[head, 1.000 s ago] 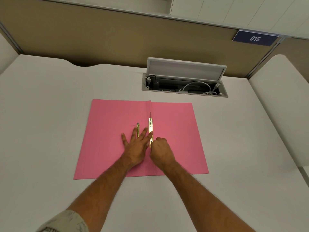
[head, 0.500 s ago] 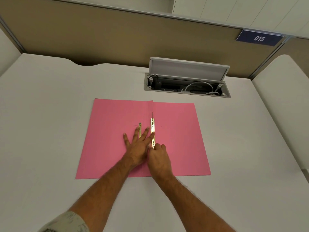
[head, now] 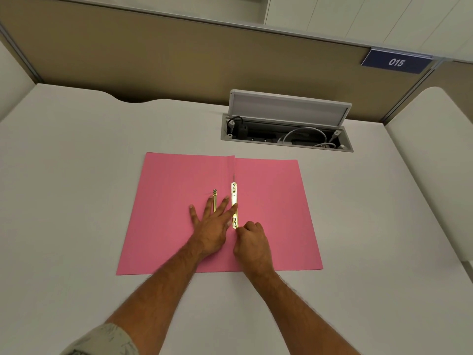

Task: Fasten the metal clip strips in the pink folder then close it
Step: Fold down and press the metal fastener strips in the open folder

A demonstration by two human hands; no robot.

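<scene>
The pink folder lies open and flat on the white desk. A gold metal clip strip runs along its centre fold, with a thin prong sticking out beyond its far end. A second, narrower gold strip lies on the left leaf. My left hand lies flat with fingers spread; it covers the near part of the narrower strip, and its index fingertip rests on the main strip. My right hand is curled, with its fingertips pinched at the near end of the main strip.
An open cable hatch with a raised lid and white cables sits in the desk behind the folder. A tan partition with a "015" sign closes the back. A white side panel stands at the right.
My right hand has slid slightly to the right along the near end of the main strip. My left hand stays flat in the same place. The view has shifted a little.
</scene>
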